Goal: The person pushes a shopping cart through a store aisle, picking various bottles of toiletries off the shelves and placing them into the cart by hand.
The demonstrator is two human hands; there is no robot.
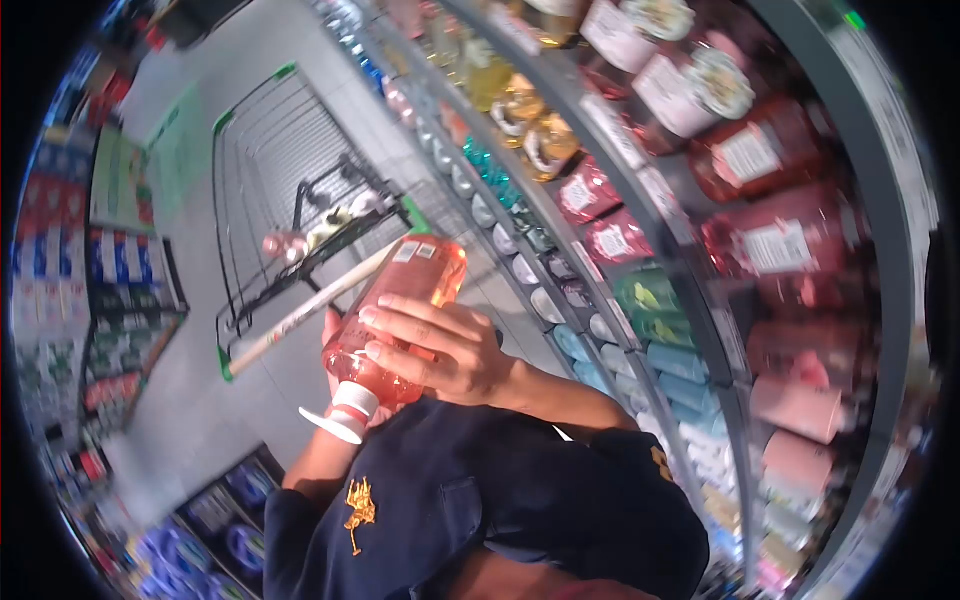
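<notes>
A clear pump bottle (400,275) of pink liquid lies tilted between my hands in front of my chest. Its white pump head (345,412) points down towards my body, and small white labels show at the far end. My right hand (440,345) lies across the bottle's upper side, fingers curved over it and pressed to the surface. From underneath, my left hand (333,325) supports the bottle; only a bit of it shows at the left edge, and most of its fingers are hidden.
A wire shopping cart (285,165) with a few items stands ahead, its handle (300,325) just beyond the bottle. Shelves (690,225) of bottles in several colours run along the right. Boxed goods (50,270) stand left, purple packs (175,560) lower left.
</notes>
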